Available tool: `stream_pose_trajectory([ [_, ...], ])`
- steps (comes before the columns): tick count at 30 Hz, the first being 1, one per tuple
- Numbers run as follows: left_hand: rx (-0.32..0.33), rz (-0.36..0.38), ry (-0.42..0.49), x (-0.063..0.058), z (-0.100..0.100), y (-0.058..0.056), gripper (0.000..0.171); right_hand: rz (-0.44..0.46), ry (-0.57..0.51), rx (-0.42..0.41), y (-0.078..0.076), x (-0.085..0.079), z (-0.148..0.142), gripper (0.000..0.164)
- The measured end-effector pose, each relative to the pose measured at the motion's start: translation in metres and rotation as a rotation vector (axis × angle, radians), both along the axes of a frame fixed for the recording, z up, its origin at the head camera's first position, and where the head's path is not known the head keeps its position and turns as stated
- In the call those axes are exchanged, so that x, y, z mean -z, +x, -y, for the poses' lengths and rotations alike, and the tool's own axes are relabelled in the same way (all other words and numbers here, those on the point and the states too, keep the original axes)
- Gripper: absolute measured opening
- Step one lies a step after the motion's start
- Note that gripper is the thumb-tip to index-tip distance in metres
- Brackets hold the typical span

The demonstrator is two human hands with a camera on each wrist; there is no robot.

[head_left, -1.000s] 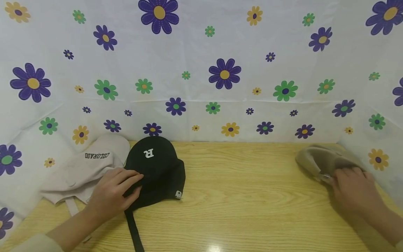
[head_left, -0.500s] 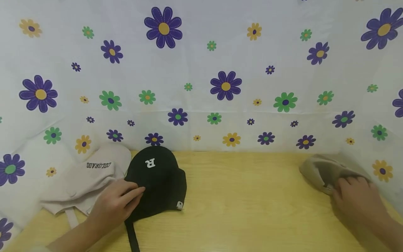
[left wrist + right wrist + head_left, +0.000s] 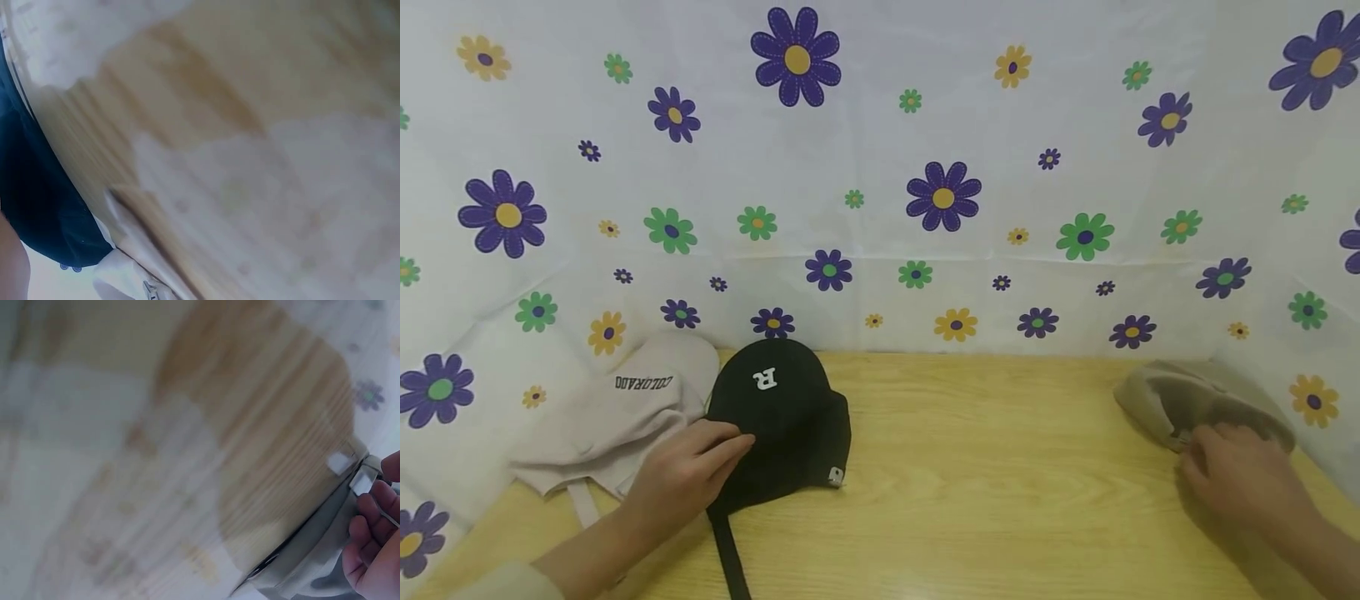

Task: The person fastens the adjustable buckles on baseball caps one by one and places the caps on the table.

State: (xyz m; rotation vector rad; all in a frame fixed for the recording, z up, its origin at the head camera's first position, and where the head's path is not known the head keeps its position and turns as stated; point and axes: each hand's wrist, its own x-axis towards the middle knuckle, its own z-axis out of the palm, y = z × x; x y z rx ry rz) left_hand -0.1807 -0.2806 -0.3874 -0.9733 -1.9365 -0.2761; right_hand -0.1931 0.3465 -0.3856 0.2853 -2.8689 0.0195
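Note:
A black cap (image 3: 790,450) with a white R lies on the left of the table, its strap hanging toward the front edge. My left hand (image 3: 688,467) pinches at its left side, fingertips over the dark fabric. Only a sliver of that hand (image 3: 12,265) shows beside the black cap (image 3: 44,181) in the left wrist view. On the far right, my right hand (image 3: 1247,475) grips the near rim of a beige cap (image 3: 1210,387). The right wrist view shows curled fingers (image 3: 375,519) at the rim of the beige cap (image 3: 319,550), near a light buckle.
A pale cap (image 3: 617,417) lettered COLORADO lies left of the black one, overlapped by my left hand. The wooden tabletop (image 3: 970,467) stretches between the hands. A white flowered cloth (image 3: 865,167) hangs behind and along both sides.
The head view has tilted, shifting the scene slightly. The beige cap turned a little in my right hand and sits lower. My left hand keeps its place at the black cap.

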Motion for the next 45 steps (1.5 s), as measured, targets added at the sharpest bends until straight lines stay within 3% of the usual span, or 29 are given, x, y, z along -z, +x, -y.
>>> stream_pose_trajectory([
  [17, 0.04, 0.04, -0.003, 0.006, -0.016, 0.001, 0.041, 0.08, -0.105, -0.029, 0.009, 0.001, 0.025, 0.015],
  [30, 0.055, 0.055, -0.022, 0.001, -0.03, -0.002, 0.041, -0.004, -0.072, -0.094, 0.006, 0.002, 0.043, 0.012],
  [45, 0.051, 0.027, -0.076, -0.002, -0.039, -0.005, 0.041, -0.038, -0.091, -0.156, 0.01, 0.0, 0.063, 0.008],
])
